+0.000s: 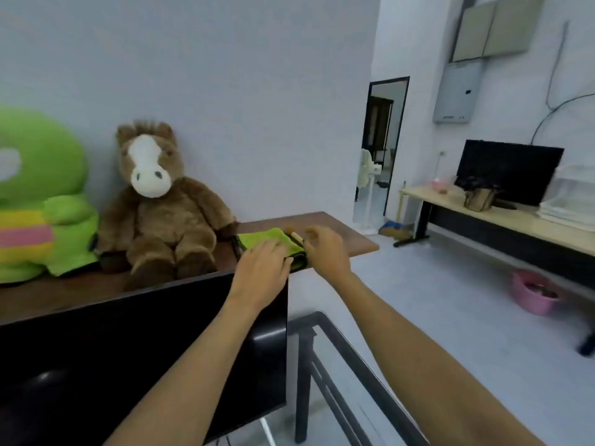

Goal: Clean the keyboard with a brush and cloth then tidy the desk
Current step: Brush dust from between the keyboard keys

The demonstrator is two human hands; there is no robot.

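Note:
A folded green cloth [261, 235] lies on the brown wooden shelf [335, 231] behind the monitor. My left hand [262, 263] rests flat on the cloth, fingers spread, pressing its near side. A brush [294, 235] with a pale handle lies along the cloth's right edge. My right hand [325, 249] hovers just right of the brush with curled fingers and nothing in it. The keyboard is out of view.
A black monitor [145, 342] stands in front of the shelf, under my left forearm. A brown plush horse [161, 201] and a green plush toy [38, 194] sit on the shelf to the left. A black glass-topped table [347, 365] is below right.

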